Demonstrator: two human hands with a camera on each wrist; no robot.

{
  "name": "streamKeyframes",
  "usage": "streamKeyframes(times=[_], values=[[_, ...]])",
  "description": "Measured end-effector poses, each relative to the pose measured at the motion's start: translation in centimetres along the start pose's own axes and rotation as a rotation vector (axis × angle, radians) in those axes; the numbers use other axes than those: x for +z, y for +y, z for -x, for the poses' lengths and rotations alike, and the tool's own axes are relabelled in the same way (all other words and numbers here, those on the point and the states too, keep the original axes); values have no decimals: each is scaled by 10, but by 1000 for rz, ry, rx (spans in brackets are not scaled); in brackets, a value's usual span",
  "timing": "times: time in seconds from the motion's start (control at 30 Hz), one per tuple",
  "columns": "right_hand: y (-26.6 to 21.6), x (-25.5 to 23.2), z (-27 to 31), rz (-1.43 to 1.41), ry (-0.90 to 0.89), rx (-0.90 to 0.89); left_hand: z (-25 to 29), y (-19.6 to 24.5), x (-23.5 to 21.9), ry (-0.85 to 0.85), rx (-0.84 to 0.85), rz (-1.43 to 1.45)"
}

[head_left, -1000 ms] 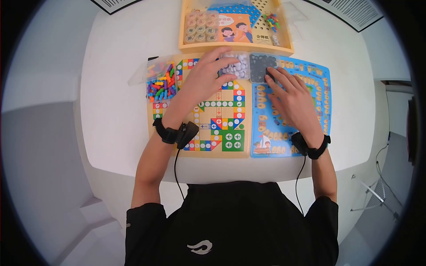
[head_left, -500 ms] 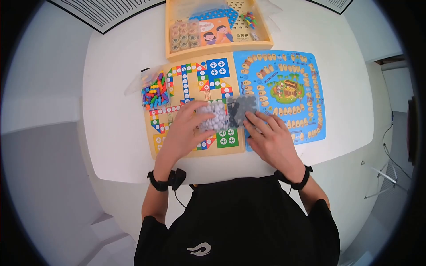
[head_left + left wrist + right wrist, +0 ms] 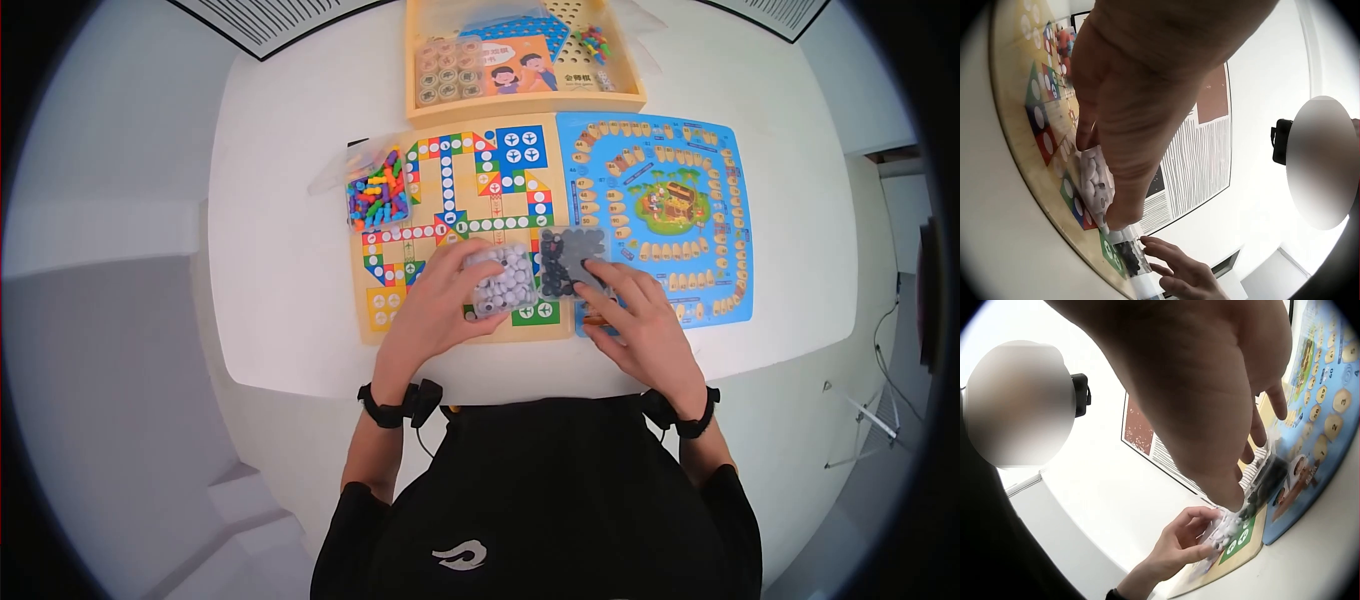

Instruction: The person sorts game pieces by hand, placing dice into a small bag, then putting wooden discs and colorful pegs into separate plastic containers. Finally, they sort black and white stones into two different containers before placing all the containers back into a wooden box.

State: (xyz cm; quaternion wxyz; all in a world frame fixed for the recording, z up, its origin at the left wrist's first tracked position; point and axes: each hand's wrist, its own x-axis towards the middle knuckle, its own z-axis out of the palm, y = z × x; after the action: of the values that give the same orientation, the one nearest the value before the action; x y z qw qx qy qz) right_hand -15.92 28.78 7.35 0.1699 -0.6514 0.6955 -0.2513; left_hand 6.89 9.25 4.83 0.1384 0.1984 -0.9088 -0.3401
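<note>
Over the near part of the flying chess board (image 3: 430, 185), my left hand (image 3: 425, 310) grips a clear plastic box of white round game pieces (image 3: 508, 280), thumb on its near side and fingers on its far side. My right hand (image 3: 645, 335) holds a matching box of black round game pieces (image 3: 560, 265), fingertips over its right part. Side by side, the two boxes sit near the seam with the blue path-game board (image 3: 650, 155). In the left wrist view the white pieces (image 3: 1094, 181) show under the left hand. The right palm hides part of the black box in its wrist view.
A clear box of colourful pegs (image 3: 380, 195) stands on the flying chess board's left edge. Behind the boards is a wooden tray (image 3: 530, 105) with wooden chess discs (image 3: 450, 75), a booklet (image 3: 518, 68) and small coloured pieces (image 3: 594, 43). The white table (image 3: 280, 250) surrounds them.
Both hands have brought the white and black boxes from the boards' far edge towards the body. In the last half second they have stayed close to the near edge, the hands still on them.
</note>
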Motion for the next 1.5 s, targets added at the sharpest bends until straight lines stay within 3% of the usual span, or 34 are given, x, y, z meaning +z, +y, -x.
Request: streamKeyframes(times=[0.13,0.2,0.33,0.47,0.6,0.7,0.77,0.87,0.93,1.03,1.13,1.3,1.5], values=[[7,-10,6,-103,123,77,-10,4,-5,59,-15,62],[13,-16,10,-123,211,221,-22,14,-11,85,26,82],[23,-25,13,-160,286,334,-50,27,2,39,99,144],[31,-31,15,-122,318,309,-61,19,38,-75,178,121],[35,-36,10,-129,338,292,-62,14,44,-126,217,120],[37,-35,-7,-202,229,220,-63,9,46,-142,227,106],[40,-26,-19,-299,35,116,-68,5,44,-165,240,140],[50,-12,-41,-209,-35,1,-84,-2,39,-163,245,150],[56,-9,-65,-200,-17,25,-97,-9,35,-139,241,130],[79,-7,-98,-171,51,-66,-122,-24,30,-66,138,185],[90,-5,-122,-161,73,-150,-130,-35,28,-20,141,213],[90,-10,-127,-209,-73,-50,-129,-41,31,49,220,185],[79,-17,-129,-89,-100,-45,-128,-42,30,73,195,228]])
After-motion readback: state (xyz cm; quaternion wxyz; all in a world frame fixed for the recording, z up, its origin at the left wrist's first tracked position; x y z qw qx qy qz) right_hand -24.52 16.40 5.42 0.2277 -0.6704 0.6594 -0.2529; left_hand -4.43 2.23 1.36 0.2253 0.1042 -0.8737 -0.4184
